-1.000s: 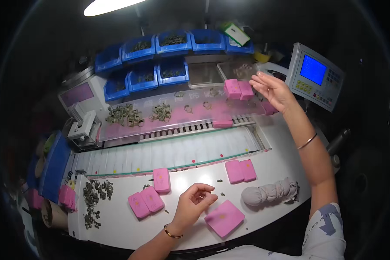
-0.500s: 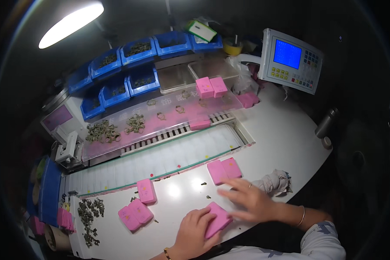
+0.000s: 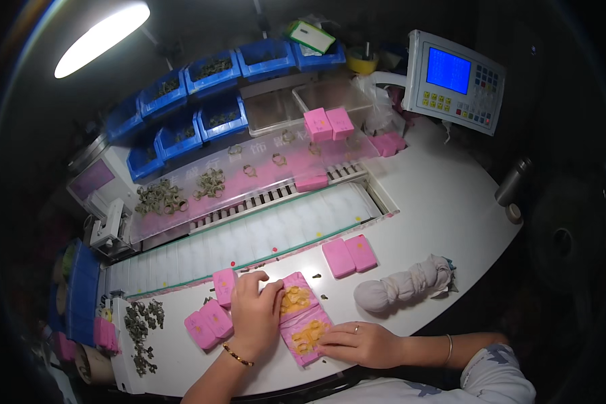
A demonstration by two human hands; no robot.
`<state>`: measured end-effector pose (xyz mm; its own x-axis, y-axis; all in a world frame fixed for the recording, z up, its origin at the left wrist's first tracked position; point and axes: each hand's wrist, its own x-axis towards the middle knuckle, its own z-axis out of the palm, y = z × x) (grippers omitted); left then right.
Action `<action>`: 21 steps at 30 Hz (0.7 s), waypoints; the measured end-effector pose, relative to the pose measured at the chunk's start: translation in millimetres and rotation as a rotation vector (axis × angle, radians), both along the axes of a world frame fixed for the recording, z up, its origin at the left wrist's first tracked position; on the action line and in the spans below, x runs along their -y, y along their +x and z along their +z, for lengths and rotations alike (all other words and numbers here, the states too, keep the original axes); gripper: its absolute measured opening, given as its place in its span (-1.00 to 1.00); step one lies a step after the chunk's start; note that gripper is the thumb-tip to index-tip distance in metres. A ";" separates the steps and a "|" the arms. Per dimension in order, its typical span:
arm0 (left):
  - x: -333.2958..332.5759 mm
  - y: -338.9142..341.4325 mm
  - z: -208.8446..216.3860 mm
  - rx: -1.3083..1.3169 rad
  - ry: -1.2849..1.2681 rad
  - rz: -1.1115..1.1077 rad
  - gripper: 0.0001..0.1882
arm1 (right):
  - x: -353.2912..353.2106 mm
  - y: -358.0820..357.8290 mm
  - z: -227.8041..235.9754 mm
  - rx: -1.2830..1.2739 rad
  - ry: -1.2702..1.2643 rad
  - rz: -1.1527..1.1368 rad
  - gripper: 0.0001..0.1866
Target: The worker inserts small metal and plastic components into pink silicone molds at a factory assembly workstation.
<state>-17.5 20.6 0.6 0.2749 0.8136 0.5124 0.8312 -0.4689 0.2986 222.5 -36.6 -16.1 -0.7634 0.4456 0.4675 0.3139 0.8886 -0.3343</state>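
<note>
Head view: both hands down on an opened pink case (image 3: 301,318) lying flat on the white table (image 3: 444,202), near edge, a bit left of centre. Case is hinged open into 2 halves, each showing a cluster of small yellow-orange parts (image 3: 308,333) in its tray. Left hand (image 3: 256,315) rests palm-down on the case's left edge, fingers flat and loose, grasping nothing; bracelet on that wrist. Right hand (image 3: 359,343) lies flat at the near right corner of the case, fingertips touching the pink rim, ring on 1 finger, also not closed around anything. Just left of the left hand: 1 closed pink case (image 3: 223,285) standing slightly tilted, and 2 more closed ones (image 3: 209,324) side by side, nearer. Right of the open case, well apart from it, 2 closed pink cases (image 3: 349,255) lie touching each other; just right of those a knotted grey-white cloth bundle (image 3: 402,287). Far left on the table, a scatter of small dark metal pieces (image 3: 140,323). Beyond the hands runs a white conveyor belt (image 3: 249,236) left to right, then a clear pink-tinted shelf (image 3: 249,178) holding heaps of dark rings, with 2 pink cases (image 3: 328,124) at its far right end. Blue bins (image 3: 209,101) stacked at the far side; control panel with blue screen (image 3: 456,79) far right; lamp (image 3: 101,39) far left.
</note>
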 end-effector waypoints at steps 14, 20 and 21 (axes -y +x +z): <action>24.3 -30.5 14.5 -0.102 -0.529 -0.270 0.30 | -12.5 0.4 13.7 0.004 -0.147 0.044 -0.68; 31.2 -36.1 12.5 -0.024 -0.614 -0.200 0.30 | -40.8 32.9 61.4 -0.073 -0.221 -0.204 -0.41; 31.6 -35.8 12.9 0.001 -0.627 -0.211 0.30 | -41.3 42.5 62.0 -0.069 -0.221 -0.202 -0.41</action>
<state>-53.4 -11.0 13.5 0.4609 0.8865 -0.0409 0.7404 -0.3587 0.5685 265.0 4.7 45.9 -0.6192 0.6815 0.3900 0.4468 0.7142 -0.5387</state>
